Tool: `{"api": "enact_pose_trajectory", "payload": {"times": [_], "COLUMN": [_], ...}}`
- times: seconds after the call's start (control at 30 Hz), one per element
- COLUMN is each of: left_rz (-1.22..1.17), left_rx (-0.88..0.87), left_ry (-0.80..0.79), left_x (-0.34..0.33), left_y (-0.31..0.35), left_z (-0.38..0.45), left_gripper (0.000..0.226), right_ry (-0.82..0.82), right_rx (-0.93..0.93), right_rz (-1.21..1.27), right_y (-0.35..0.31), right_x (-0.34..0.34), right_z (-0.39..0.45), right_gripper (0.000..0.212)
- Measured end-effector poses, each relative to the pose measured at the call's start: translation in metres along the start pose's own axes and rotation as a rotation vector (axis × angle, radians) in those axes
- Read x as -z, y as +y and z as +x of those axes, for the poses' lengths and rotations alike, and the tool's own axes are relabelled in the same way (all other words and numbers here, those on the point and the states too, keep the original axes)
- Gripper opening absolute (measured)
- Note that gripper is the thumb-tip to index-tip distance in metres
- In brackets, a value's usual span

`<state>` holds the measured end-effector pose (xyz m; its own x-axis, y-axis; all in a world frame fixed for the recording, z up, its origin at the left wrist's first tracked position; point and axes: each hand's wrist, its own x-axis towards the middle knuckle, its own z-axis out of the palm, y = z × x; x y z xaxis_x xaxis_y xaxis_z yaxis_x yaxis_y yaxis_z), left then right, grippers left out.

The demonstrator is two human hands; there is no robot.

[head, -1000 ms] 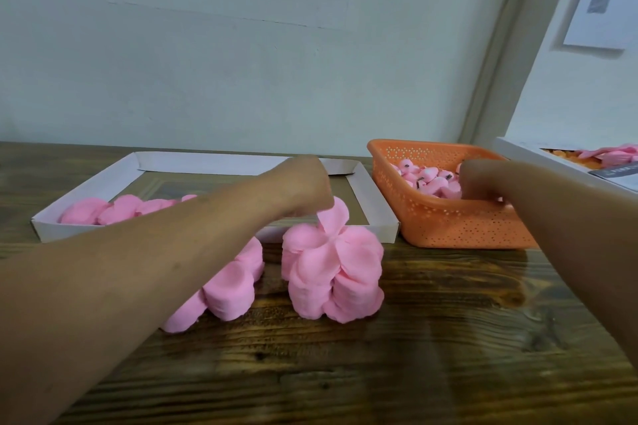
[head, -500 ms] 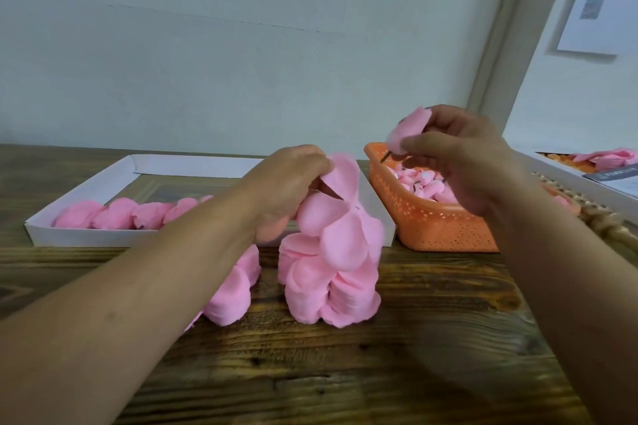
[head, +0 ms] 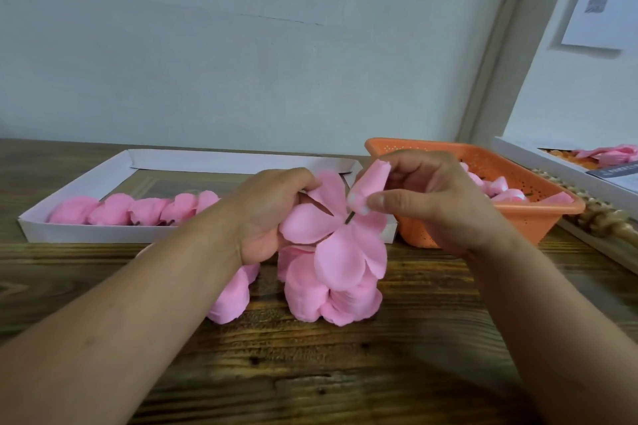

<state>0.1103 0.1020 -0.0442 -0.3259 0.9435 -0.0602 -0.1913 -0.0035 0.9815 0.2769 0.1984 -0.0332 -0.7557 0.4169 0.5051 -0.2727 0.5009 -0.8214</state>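
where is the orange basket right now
In the head view the basket sits right on the table, behind the right hand and just right of the white tray.

Both bare forearms reach in from the lower corners and meet at the flat pink petal layer (head: pixel 341 252), the left grip (head: pixel 276 214) curled round its left petals, the right grip (head: pixel 428 197) just above its centre, thumb and forefinger pinching a pink bud (head: pixel 371 183).

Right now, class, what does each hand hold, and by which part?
The left hand grips the flat pink petal layer by its upper-left petals. The right hand pinches the pink bud at its base, above the stem.
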Motion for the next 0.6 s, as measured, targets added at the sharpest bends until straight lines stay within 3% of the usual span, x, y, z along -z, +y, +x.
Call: {"api": "enact_pose_trajectory", "payload": {"times": [0.3, 0.47, 0.6], "left_rz": [-0.126, -0.149, -0.126], "left_rx": [0.129, 0.175, 0.138], "left_ry": [-0.144, -0.256, -0.284], "left_x": [0.003, 0.005, 0.004], "left_y": [0.001, 0.000, 0.001], "left_z": [-0.004, -0.007, -0.010], "left_gripper": [0.023, 0.055, 0.060], "right_ry": [-0.011, 0.021, 0.027], "right_rx": [0.004, -0.068, -0.066], "right_rz": [-0.095, 0.042, -0.028], "right_y": [0.014, 0.022, 0.022], "right_x": [-0.005, -0.004, -0.003], "right_z": [-0.001, -0.005, -0.007], "right_gripper": [0.026, 0.031, 0.030]}}
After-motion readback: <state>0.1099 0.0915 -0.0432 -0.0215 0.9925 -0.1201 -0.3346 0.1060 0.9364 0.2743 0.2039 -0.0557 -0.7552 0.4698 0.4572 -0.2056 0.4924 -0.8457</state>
